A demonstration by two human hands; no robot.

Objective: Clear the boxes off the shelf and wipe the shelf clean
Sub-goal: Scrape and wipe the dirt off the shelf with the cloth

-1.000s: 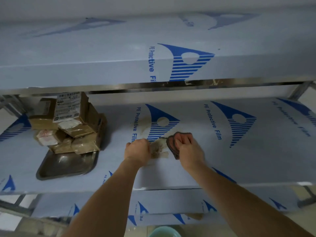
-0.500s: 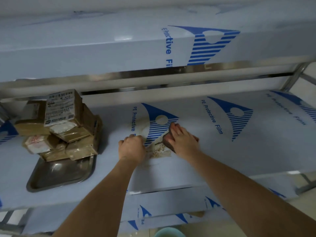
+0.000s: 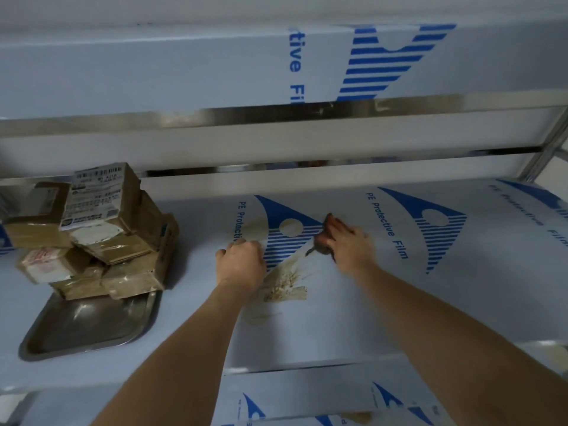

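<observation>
The middle shelf is covered in blue-printed protective film with a brown stain near its centre. My right hand presses a dark cloth flat onto the film just beyond the stain, fingers stretched forward over it. My left hand rests on the shelf to the left of the stain with its fingers curled under; whether it holds anything is hidden. A pile of several taped cardboard boxes sits at the left, partly on a metal tray.
The upper shelf with its steel rail hangs close over the work area. A steel upright stands at the right. Another film-covered shelf lies below the front edge.
My right hand has pushed the cloth away from me, from over the stain to beyond it, uncovering more of the brown mark. My left hand stayed beside the stain.
</observation>
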